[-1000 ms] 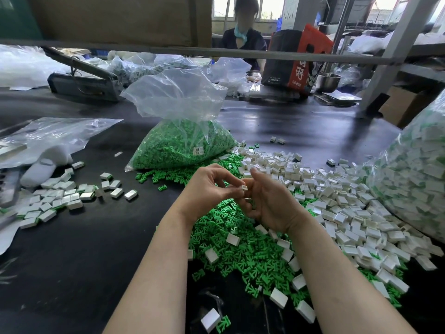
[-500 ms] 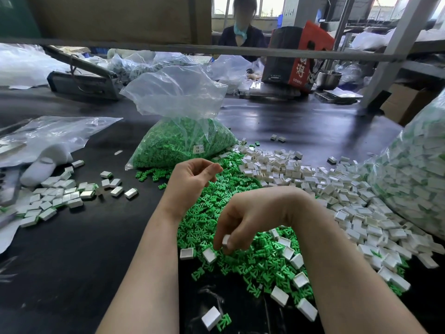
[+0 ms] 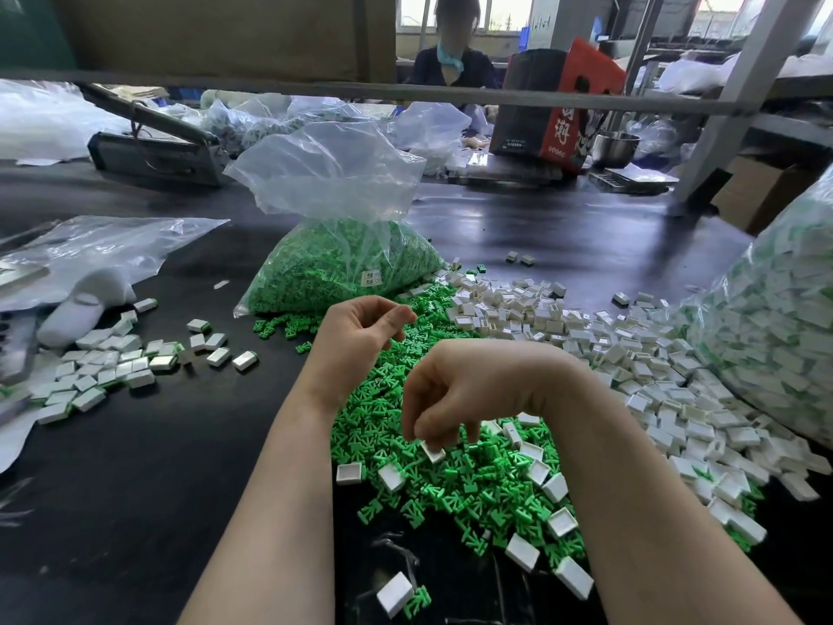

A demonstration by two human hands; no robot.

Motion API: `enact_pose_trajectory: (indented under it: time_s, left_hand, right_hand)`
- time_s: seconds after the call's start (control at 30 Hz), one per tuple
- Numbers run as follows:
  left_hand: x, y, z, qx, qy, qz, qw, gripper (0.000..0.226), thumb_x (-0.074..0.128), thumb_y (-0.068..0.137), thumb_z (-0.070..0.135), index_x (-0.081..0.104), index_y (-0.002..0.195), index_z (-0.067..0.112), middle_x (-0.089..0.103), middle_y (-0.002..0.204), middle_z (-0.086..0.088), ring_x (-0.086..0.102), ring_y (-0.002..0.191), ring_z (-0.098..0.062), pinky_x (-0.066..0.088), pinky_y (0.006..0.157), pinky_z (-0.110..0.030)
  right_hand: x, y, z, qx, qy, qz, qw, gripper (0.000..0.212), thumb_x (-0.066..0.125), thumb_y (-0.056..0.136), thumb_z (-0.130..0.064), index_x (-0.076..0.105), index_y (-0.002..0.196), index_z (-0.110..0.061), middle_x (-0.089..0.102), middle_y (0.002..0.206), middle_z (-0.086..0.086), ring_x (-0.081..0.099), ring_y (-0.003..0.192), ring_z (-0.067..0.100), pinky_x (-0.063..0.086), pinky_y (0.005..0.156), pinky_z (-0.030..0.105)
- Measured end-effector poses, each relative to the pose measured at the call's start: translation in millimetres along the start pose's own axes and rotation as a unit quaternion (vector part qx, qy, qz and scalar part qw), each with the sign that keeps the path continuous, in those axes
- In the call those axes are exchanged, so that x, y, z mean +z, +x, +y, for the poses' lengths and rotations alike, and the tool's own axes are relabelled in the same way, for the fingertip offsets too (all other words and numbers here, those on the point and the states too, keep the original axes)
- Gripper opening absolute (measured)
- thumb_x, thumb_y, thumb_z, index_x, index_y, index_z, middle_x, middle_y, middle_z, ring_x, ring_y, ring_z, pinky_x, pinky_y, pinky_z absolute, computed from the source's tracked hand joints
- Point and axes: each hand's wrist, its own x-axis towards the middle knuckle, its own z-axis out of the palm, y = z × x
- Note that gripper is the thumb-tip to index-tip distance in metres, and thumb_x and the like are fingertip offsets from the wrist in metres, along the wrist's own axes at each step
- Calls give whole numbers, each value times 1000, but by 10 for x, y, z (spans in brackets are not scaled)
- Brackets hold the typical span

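Right hand (image 3: 473,390) is pinching a white cap (image 3: 433,453) on the green clips (image 3: 469,487) beneath it; left hand (image 3: 360,329) is hovering loosely curled, gripping nothing.

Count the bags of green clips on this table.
1: the clear bag of green clips lies in the middle, just behind the loose green pile. Bags farther back are too blurred to tell, so more may be hidden.
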Motion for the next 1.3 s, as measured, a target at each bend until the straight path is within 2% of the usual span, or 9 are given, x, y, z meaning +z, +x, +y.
enact_pose_trajectory:
  time_s: [0.17,0.27,0.5,0.63,0.77,0.9,1.1,1.2,1.3]
  left_hand:
    - [3,11,-17,-9,-2,-12,1000,15,67,90,28,74,80,19,65,65,4,49,58,-6,40,53,-13]
    - [6,14,-25,-16,2,-25,1000,15,67,89,29,75,81,18,65,66,2,48,56,-8,39,51,-15]
    - [46,0,-5,-37,-3,-56,998,15,67,91,22,74,84,11,63,62,1,47,52,-7,37,47,-15]
    - [66,-8,-1,-52,5,-78,996,13,66,91,19,72,84,10,63,61,3,49,52,-7,38,47,-17]
    - [59,-8,-15,-67,13,-103,992,8,66,91,16,71,90,10,67,69,-1,57,57,-8,43,50,-20]
    - [73,-18,0,-93,-28,-163,982,12,69,88,14,69,99,11,74,81,-5,68,70,-12,51,57,-21]
    - [96,-28,13,-84,-90,-119,985,15,76,77,14,73,91,10,73,73,-7,66,64,-12,54,61,-22]
    - [69,-25,19,-95,-187,-89,974,24,74,72,14,72,96,7,72,77,-9,67,65,-13,55,62,-23]
    - [53,-24,44,-106,-292,-83,947,25,70,72,9,74,97,9,73,83,-10,69,68,-13,58,63,-22]
  right_hand:
    - [94,106,40,100,-162,33,981,44,85,70,-39,60,103,-28,55,83,-12,59,77,11,50,66,30]
    - [120,142,55,94,-170,49,980,37,84,72,-34,61,100,-28,50,79,-15,50,71,4,44,63,28]
    - [86,136,78,90,-193,104,971,24,67,82,-16,67,106,-18,60,79,-5,58,70,13,46,55,23]
    - [66,150,141,91,-227,152,958,22,68,81,-20,68,103,-20,61,81,-5,60,78,16,49,61,27]
    - [27,152,281,49,-95,220,970,16,69,78,-17,69,93,-24,63,77,-4,59,65,12,53,60,29]
    - [-8,138,448,3,106,304,947,15,70,81,-9,64,89,-20,64,76,4,54,61,10,45,54,23]
    - [-48,144,592,-39,174,332,926,27,77,82,-13,58,101,-18,71,88,7,62,68,10,50,59,22]
    - [-44,137,646,38,36,298,953,32,81,78,-25,65,106,-26,69,89,-3,66,77,10,53,69,22]
    - [-2,183,633,76,-97,281,952,37,82,76,-32,67,110,-33,59,82,-14,55,72,-1,41,62,16]
